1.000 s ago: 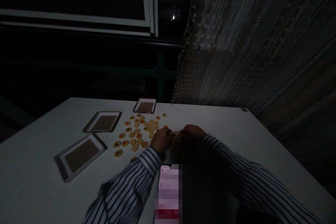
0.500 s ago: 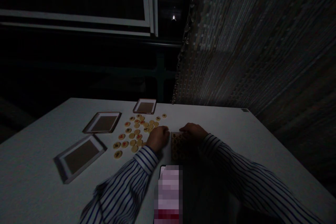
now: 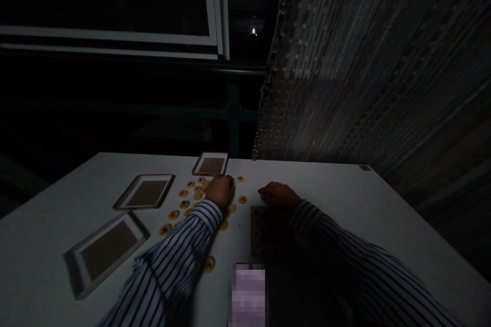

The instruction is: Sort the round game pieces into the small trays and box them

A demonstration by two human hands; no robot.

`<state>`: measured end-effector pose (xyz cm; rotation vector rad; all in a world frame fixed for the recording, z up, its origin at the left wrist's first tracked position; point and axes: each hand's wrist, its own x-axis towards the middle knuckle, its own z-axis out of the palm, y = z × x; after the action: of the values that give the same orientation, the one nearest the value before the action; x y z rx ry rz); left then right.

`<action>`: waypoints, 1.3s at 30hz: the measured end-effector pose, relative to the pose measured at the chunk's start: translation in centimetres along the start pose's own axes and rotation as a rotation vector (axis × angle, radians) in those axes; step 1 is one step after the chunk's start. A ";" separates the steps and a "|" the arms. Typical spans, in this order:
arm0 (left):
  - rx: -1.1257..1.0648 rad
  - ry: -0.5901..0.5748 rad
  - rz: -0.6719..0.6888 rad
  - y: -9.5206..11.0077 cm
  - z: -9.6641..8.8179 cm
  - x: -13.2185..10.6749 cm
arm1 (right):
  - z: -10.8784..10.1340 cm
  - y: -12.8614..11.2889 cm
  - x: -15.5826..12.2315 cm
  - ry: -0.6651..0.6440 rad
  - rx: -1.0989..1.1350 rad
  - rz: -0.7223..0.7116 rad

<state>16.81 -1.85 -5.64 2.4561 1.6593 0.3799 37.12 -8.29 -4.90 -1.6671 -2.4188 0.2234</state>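
Observation:
Several round yellow game discs (image 3: 183, 205) with red or black marks lie scattered on a white table (image 3: 345, 204) in dim light. My left hand (image 3: 220, 189) reaches forward over the far discs, knuckles up and fingers curled down onto them; what it grips is hidden. My right hand (image 3: 276, 194) rests on the table, fingers bent, just beyond a dark tray (image 3: 260, 230) that holds rows of discs. One disc (image 3: 242, 199) lies between my hands. Both arms wear striped sleeves.
Three shallow white-rimmed box parts lie at the left: a large one (image 3: 100, 252) near me, another (image 3: 144, 192) further off, a small one (image 3: 210, 164) at the back. A phone with a lit screen (image 3: 248, 294) lies at the near edge. A bead curtain (image 3: 364, 71) hangs at the right.
My left hand has moved from beside the disc tray forward to the far discs. My right hand stayed near the tray's far end. The view tilted down slightly.

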 end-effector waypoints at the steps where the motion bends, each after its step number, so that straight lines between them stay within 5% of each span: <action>1: 0.004 0.001 -0.001 0.0 0.2 0.2 | 0.1 0.2 0.0 0.005 0.000 -0.006; 6: 0.006 0.012 0.009 -0.2 0.5 0.6 | 0.4 1.0 -0.2 0.045 0.019 -0.012; 14: -0.104 0.100 0.139 1.0 -1.7 -0.9 | -1.1 0.1 -0.7 0.122 0.123 0.014; 22: -0.314 0.163 0.398 4.7 -2.2 -4.5 | -1.2 -1.4 -2.4 0.246 0.566 0.180; 31: -0.383 0.170 0.480 6.6 -2.4 -6.5 | -0.9 -2.3 -3.8 0.270 0.963 0.319; 35: -0.508 0.171 0.403 6.9 -2.1 -6.8 | -1.0 -2.5 -4.3 0.283 1.044 0.368; 39: -0.874 0.046 0.124 7.2 -1.5 -6.7 | -0.7 -2.3 -4.8 0.332 1.088 0.336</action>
<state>20.37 -10.82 -3.07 1.8721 1.0125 0.9421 36.86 -13.56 -4.01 -1.3583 -1.3016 0.9950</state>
